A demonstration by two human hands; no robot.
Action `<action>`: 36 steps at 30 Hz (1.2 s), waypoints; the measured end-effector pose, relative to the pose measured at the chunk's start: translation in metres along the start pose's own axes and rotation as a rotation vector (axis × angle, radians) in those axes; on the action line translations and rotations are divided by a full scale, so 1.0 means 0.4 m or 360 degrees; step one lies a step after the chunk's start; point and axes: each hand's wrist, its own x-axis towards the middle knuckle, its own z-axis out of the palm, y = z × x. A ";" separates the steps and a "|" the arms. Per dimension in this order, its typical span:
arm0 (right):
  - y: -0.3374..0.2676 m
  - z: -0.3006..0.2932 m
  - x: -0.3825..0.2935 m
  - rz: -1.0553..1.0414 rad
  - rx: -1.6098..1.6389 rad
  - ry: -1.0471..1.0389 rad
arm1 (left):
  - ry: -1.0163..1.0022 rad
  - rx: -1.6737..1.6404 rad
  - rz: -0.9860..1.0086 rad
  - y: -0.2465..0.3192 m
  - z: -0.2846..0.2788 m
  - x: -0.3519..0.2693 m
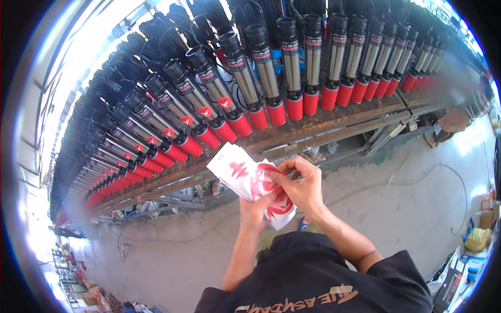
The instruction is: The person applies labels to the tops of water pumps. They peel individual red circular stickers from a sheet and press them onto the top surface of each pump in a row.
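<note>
My left hand (256, 209) grips a stack of white paper sticker sheets (227, 166) printed in red. The fingers of my right hand (305, 184) pinch the edge of a round red-and-white sticker (268, 176) over the stack. Whether that sticker is fully off its backing cannot be seen. Beyond my hands stands a long row of submersible pumps (291, 70) with black tops, steel bodies and red lower ends. Several pumps left of centre carry a red sticker (224, 102) low on the steel; those to the right show bare steel there.
A worn bench with a metal edge (313, 133) bears the pumps, and coiled black cables (156, 31) hang behind them. On the grey floor (188, 250) lies a loose hose (422, 178). Boxes and bags (456, 274) sit at the lower right. A person (450, 121) is blurred at far right.
</note>
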 end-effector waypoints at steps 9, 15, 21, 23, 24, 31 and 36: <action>0.026 0.046 -0.017 -0.0320 -0.0862 0.0002 | 0.0044 -0.0114 -0.0240 -0.037 -0.074 0.031; 0.093 0.125 -0.036 -0.0422 -0.1052 -0.0028 | 0.0108 -0.0159 -0.0261 -0.120 -0.164 0.056; 0.199 0.175 -0.019 0.0463 -0.0331 -0.0182 | 0.0130 -0.0157 -0.0484 -0.131 -0.281 0.079; 0.236 0.204 -0.019 0.0709 -0.0172 -0.0243 | 0.0028 -0.0178 -0.0467 -0.143 -0.336 0.098; 0.261 0.232 -0.022 0.0621 -0.0240 -0.0208 | 0.0040 -0.0143 -0.0452 -0.163 -0.381 0.107; 0.531 0.396 -0.094 0.0384 -0.0738 0.0118 | 0.0075 0.0026 -0.0454 -0.372 -0.606 0.215; 0.615 0.446 -0.101 0.0710 -0.0325 0.0139 | 0.0025 0.0027 -0.0570 -0.371 -0.690 0.257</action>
